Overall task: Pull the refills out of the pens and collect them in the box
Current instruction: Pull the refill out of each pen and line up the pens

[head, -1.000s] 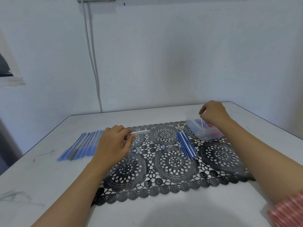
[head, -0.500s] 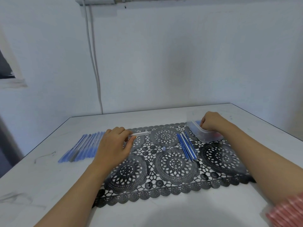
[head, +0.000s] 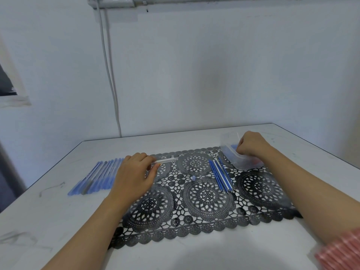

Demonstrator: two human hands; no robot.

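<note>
Our right grip (head: 251,147) has dropped into the box (head: 229,155) beneath it, pinching a refill (head: 237,136); left grip (head: 134,176) pinches the clear barrel (head: 165,160). Refill nearly collected, we judge.

Two bare hands and forearms. Left hand (head: 132,176) and left forearm (head: 87,230) uncovered all the way to the picture's lower edge. Right hand (head: 251,145) and right forearm (head: 311,191) likewise uncovered, as far as a sleeve (head: 341,250) in the lower right corner. Sleeve reddish pink with narrow pale stripes, close-set and parallel, for a ribbed look. Hem pushed up and gathered round the arm near the elbow. Cloth blurred at the corner, weave and cuff detail too soft to make out.
</note>
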